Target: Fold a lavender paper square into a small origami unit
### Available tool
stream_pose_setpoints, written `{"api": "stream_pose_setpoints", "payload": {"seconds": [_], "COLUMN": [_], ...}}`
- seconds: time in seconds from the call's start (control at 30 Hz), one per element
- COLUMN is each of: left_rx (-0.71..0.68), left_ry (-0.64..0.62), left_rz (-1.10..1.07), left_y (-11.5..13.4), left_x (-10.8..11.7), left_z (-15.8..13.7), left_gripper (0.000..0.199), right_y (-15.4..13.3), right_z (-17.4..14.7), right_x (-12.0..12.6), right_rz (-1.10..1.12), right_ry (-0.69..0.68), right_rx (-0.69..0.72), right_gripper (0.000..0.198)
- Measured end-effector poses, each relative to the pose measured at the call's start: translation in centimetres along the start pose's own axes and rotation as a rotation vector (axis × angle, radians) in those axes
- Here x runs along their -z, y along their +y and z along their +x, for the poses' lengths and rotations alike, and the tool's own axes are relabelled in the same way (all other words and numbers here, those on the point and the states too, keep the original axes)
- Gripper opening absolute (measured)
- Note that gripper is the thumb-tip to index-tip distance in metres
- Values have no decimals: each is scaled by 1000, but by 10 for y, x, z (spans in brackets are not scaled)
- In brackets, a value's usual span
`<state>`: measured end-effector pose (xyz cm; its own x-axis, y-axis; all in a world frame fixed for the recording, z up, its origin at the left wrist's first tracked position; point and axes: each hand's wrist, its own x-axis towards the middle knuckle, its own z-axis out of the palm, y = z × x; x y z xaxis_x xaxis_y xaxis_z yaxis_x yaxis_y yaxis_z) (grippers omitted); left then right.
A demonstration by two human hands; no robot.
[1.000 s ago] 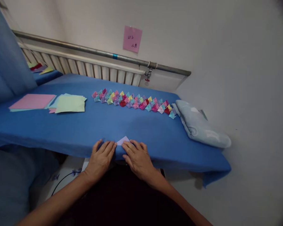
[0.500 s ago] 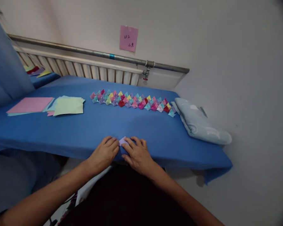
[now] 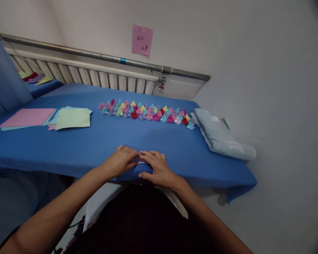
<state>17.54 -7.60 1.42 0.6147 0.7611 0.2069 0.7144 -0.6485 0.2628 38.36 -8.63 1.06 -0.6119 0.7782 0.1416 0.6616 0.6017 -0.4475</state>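
Lilac paper (image 3: 141, 162), folded small, near the front edge of the blue cloth (image 3: 100, 141), in sight only as a sliver between two sets of fingers. Lies just right of the left hand (image 3: 123, 160) and just left of the right hand (image 3: 157, 167), with fingertips of both at or over it; neither hand clearly nearer. Visible strip longer from side to side than from front to back, so long axis seemingly along the front edge; ends under the fingers, hence no sure reading of the outline. Pointing direction impossible to make out, with no tip plainly in sight. Left hand narrow and bent, fingers bunched at the paper's left; cannot tell pinching from mere pressing. Right hand spread, fingers over the paper's right, thumb well apart from them. Beyond, toward the radiator (image 3: 94, 77), a band of folded paper pieces (image 3: 149, 115), also running side to side, well apart from both hands.
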Motion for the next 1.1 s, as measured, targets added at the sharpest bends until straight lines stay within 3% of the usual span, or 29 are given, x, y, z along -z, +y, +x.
{"api": "stream_pose_setpoints", "payload": {"seconds": [0.13,0.33,1.1], "left_rx": [-64,-75,-73], "left_ry": [-64,-108,-81], "left_rz": [24,18,3], "left_y": [-9,-12,-15], "left_x": [0,1,-3], "left_z": [5,11,12], "left_gripper": [16,20,25], "right_y": [11,16,3], "right_z": [-2,-3,4], "right_x": [1,-8,-18], "right_rz": [138,179,2], "right_ry": [117,249,362], "right_rx": [-56,-4,-130], "right_gripper": [40,25,17]}}
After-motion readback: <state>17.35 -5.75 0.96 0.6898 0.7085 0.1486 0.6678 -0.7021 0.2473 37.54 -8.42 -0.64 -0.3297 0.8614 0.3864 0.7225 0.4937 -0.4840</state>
